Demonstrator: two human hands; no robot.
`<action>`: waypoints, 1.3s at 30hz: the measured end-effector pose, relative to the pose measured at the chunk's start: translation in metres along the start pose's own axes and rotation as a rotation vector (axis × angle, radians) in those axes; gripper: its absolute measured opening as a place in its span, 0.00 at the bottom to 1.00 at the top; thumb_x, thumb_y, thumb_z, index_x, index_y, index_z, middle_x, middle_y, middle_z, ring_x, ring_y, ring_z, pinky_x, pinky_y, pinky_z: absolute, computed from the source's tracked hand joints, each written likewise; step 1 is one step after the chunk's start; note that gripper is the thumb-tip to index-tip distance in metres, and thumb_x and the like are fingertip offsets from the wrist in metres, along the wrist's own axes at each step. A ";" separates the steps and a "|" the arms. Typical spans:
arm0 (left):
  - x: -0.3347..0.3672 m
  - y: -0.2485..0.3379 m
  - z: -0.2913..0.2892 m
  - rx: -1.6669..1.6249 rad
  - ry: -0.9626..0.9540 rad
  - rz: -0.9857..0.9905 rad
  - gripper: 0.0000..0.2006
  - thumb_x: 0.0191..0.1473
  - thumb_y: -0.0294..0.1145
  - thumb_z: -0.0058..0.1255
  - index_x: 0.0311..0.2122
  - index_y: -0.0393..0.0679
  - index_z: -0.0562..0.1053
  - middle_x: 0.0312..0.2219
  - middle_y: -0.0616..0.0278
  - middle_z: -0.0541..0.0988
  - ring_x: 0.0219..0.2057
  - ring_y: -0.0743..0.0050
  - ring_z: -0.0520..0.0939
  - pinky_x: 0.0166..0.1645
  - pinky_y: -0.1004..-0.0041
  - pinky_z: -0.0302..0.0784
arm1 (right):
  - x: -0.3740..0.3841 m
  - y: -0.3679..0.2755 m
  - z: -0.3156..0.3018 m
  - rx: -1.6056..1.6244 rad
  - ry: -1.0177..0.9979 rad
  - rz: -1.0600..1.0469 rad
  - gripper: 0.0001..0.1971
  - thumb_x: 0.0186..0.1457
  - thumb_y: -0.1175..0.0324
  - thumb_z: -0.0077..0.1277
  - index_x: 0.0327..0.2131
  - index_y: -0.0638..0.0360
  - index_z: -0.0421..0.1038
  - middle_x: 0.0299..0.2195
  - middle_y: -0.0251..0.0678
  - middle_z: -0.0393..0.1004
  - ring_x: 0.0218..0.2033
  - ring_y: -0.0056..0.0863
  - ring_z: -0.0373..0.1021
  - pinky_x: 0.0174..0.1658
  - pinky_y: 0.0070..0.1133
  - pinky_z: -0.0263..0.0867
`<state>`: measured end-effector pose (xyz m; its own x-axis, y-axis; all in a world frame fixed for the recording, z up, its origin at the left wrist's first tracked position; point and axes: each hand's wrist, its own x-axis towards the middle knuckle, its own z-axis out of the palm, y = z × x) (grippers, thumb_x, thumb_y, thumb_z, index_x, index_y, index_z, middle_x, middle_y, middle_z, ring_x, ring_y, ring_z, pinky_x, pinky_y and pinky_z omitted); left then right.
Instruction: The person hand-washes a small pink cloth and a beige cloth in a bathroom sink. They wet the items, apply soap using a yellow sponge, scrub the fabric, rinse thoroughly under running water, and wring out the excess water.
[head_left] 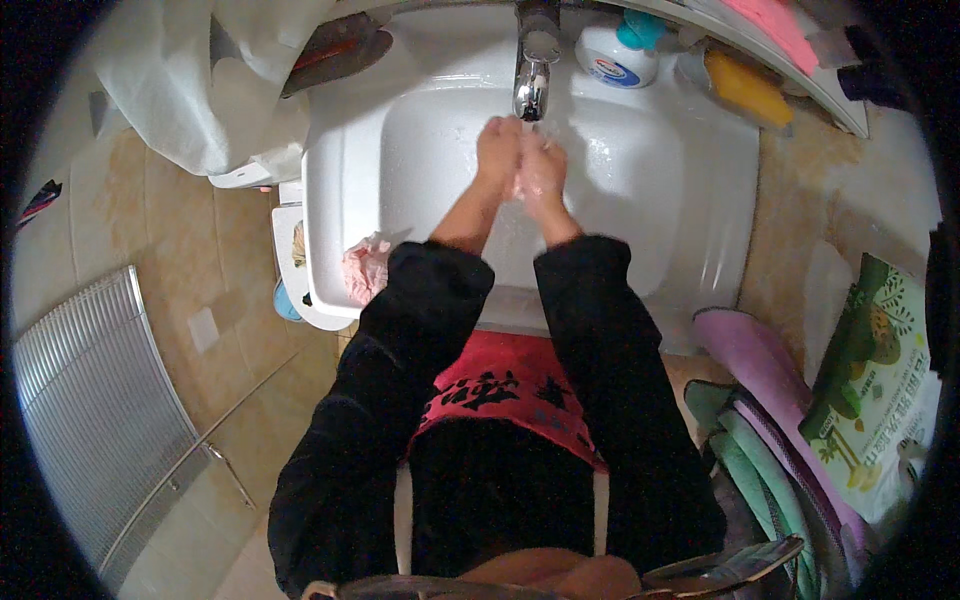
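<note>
My left hand and my right hand are side by side, touching, just below the spout of the chrome faucet. Both look wet, and water runs onto them. Their fingers are blurred and partly hidden against each other, so whether they are open or closed does not show, nor anything between them. Beneath them lies the white washbasin, its surface dotted with drops.
A white bottle with a teal top stands right of the faucet, near a yellow thing. Crumpled pink material rests at the basin's left rim. Purple and green cloths hang at right beside a green-and-white package.
</note>
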<state>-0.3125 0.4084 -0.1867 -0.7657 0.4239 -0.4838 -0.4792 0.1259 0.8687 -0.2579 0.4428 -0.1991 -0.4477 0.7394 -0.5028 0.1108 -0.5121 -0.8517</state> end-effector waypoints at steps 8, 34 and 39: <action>-0.016 0.015 0.002 0.657 -0.168 0.643 0.14 0.48 0.41 0.50 0.36 0.42 0.70 0.23 0.58 0.69 0.28 0.61 0.71 0.36 0.62 0.65 | 0.045 -0.012 -0.019 0.379 -0.209 0.331 0.25 0.56 0.44 0.35 0.34 0.58 0.70 0.34 0.36 0.73 0.35 0.30 0.70 0.34 0.31 0.66; -0.013 0.031 -0.039 -0.483 -0.496 -0.370 0.20 0.57 0.32 0.37 0.54 0.38 0.57 0.46 0.54 0.69 0.45 0.66 0.73 0.50 0.70 0.70 | 0.016 -0.073 -0.063 0.639 -0.616 0.439 0.20 0.58 0.56 0.38 0.48 0.58 0.62 0.46 0.35 0.67 0.47 0.30 0.64 0.52 0.32 0.59; 0.029 -0.006 -0.023 -0.698 -0.397 -0.354 0.14 0.58 0.38 0.37 0.46 0.44 0.64 0.37 0.60 0.71 0.38 0.69 0.74 0.43 0.69 0.71 | -0.020 -0.037 -0.029 -0.237 -0.375 0.094 0.22 0.45 0.50 0.54 0.37 0.59 0.71 0.39 0.39 0.73 0.39 0.36 0.70 0.41 0.29 0.65</action>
<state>-0.3422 0.3995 -0.2083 -0.3782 0.7610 -0.5271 -0.9131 -0.2127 0.3479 -0.2270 0.4598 -0.1613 -0.7117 0.4623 -0.5289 0.3473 -0.4229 -0.8370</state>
